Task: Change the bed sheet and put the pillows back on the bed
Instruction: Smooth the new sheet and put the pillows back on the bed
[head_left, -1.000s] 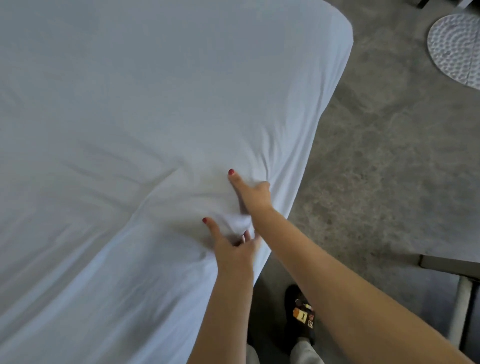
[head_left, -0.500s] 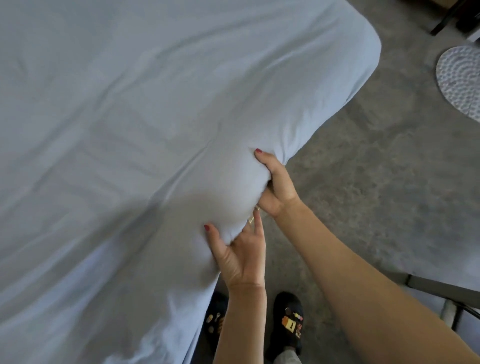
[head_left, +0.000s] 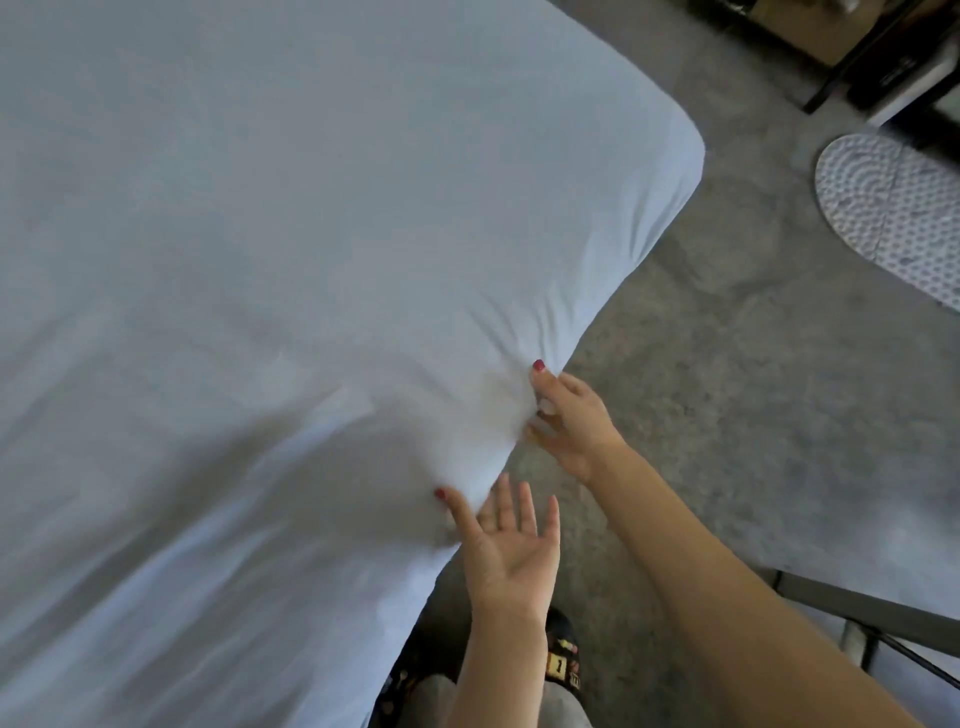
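The white bed sheet (head_left: 291, 291) covers the mattress from 9 o'clock up to the rounded corner at 1 o'clock. Both hands work its side edge near 5 o'clock, likely to draw slack down the side. The left hand (head_left: 506, 545) is spread, palm up, grasping nothing, thumb touching cloth. The right hand (head_left: 569, 421) has its thumb on the fold; whether its fingers pinch cloth I cannot tell. No pillows show.

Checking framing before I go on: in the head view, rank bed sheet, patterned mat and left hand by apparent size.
1. bed sheet
2. patterned mat, cut by the frame edge
3. left hand, though it is nearer the camera
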